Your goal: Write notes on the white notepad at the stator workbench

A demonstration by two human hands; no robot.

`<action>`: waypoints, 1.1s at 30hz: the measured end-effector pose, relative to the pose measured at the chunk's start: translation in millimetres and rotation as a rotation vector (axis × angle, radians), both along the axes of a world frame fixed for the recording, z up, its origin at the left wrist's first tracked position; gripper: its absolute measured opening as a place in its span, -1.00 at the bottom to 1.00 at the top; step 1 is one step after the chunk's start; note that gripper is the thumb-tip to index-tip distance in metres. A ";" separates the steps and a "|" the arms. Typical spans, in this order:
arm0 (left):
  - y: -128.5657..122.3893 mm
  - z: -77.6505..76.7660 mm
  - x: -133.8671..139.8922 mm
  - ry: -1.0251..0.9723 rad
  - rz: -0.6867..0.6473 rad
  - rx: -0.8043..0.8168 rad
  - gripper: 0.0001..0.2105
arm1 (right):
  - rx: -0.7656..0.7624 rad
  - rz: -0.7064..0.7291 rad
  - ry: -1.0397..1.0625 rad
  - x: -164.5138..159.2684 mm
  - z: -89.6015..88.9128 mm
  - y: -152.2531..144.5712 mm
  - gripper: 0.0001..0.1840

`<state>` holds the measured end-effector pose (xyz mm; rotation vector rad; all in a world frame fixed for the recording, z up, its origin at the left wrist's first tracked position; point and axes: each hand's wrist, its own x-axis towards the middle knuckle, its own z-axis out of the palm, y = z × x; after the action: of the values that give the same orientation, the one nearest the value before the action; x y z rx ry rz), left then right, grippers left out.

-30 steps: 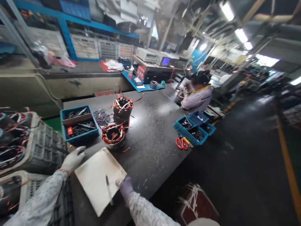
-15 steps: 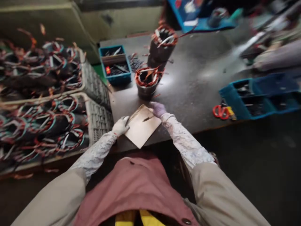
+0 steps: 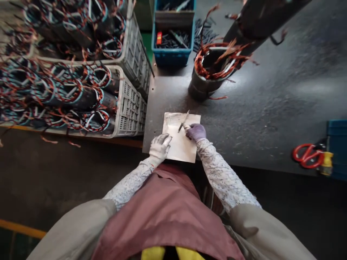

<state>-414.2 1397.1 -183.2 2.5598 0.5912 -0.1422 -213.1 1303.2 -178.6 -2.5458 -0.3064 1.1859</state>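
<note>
Here, we rest our open left hand (image 3: 159, 150) on the left edge of the paper pad (image 3: 180, 145), probably steadying it on the table (image 3: 244, 139). Over the pad, our curled right hand (image 3: 197, 132) meets the pen (image 3: 184, 120); whether it grips, we cannot tell.

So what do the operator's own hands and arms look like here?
Left hand: whitish glove, small orange trace at the cuff. Right hand: purple glove. Both forearms: pale sleeve covers with a fine dark speckled pattern, gathered at the wrists. Above those, plain grey-beige sleeves. No readable markings.
</note>
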 end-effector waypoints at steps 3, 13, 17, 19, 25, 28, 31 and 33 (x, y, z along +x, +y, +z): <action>7.6 -13.0 15.6 -0.018 -0.156 -0.014 -0.63 | -0.086 0.079 -0.022 1.2 -0.2 17.6 -0.50; 8.8 -36.2 6.7 -0.047 -0.210 0.018 -0.63 | -0.069 0.041 -0.079 -5.8 9.0 43.4 -0.56; 7.9 -36.4 6.9 -0.124 -0.219 0.087 -0.64 | 0.169 -0.169 -0.174 3.7 -6.9 44.1 -0.65; 7.9 -36.6 6.8 -0.180 -0.226 0.139 -0.65 | 0.382 -0.337 -0.235 3.9 -13.7 37.5 -0.66; 8.2 -33.4 7.1 -0.254 -0.233 0.188 -0.66 | 0.880 -0.352 -0.837 -21.2 -21.1 -22.7 -0.81; 8.0 -31.4 7.6 -0.286 -0.230 0.208 -0.67 | 0.896 -0.109 -1.048 -29.0 -33.8 -46.0 -0.81; 7.5 -30.3 8.1 -0.326 -0.226 0.233 -0.68 | 0.857 0.182 -1.149 -29.7 -51.5 -49.1 -0.81; 7.2 -29.6 8.3 -0.346 -0.229 0.240 -0.69 | 0.788 0.264 -1.151 -30.0 -60.8 -46.0 -0.81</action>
<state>-405.9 1404.3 -212.8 2.7867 0.1924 0.3072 -243.1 1257.2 -239.4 -2.1499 -1.1020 -0.4579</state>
